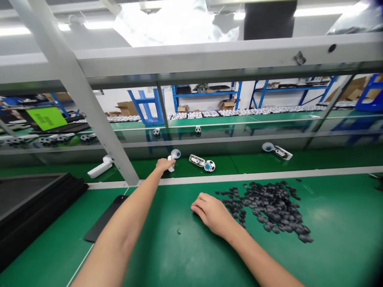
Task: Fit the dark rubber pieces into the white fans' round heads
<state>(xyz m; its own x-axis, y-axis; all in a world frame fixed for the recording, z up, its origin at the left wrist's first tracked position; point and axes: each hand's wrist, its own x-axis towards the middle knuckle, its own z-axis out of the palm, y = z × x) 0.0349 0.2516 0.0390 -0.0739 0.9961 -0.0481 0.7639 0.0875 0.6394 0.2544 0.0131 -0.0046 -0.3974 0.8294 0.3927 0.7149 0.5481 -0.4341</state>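
My left hand is stretched out over the far belt, its fingers closed round the handle of a white handheld device with a round head. Just right of it lies a similar device, its handle casing open and its head patterned like a football. My right hand hovers above the near green table, with thumb and fingers pinched together. Whatever they hold, if anything, is hidden. Beside that hand spreads a pile of small black flat pieces, some partly covered by my wrist.
Another open device lies farther right on the belt, and a white one rests behind the slanted post. A dark phone and black foam trays are at left. A metal rail separates belt and table.
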